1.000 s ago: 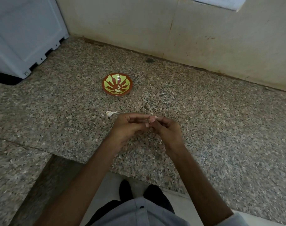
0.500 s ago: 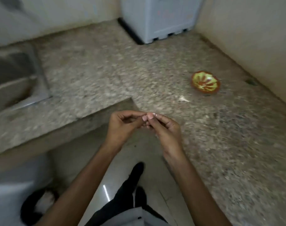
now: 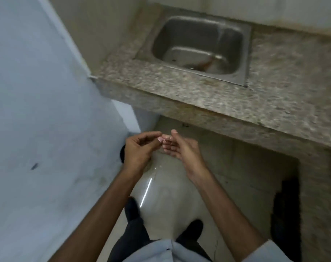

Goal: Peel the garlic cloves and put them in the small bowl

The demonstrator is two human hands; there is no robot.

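Swings from bowl side to steel sink [image 3: 198, 46]; hands now over floor, off counter [image 3: 274, 82]. Left hand [image 3: 140, 150] pinches garlic clove [image 3: 165, 138], blurred; right hand [image 3: 181, 150] cups loosely beneath, grasping nothing. Could drop clove on floor if pinch slips; bowl out of view.

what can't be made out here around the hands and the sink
All in the head view:
1. Whether a garlic clove sits between the left hand and the right hand: too small, and the fingertips are blurred.
2. The small bowl: outside the frame.
3. The reddish streak in the sink: motion blur hides what it is.
4. The dark shape below the counter: shadowed and blurred.
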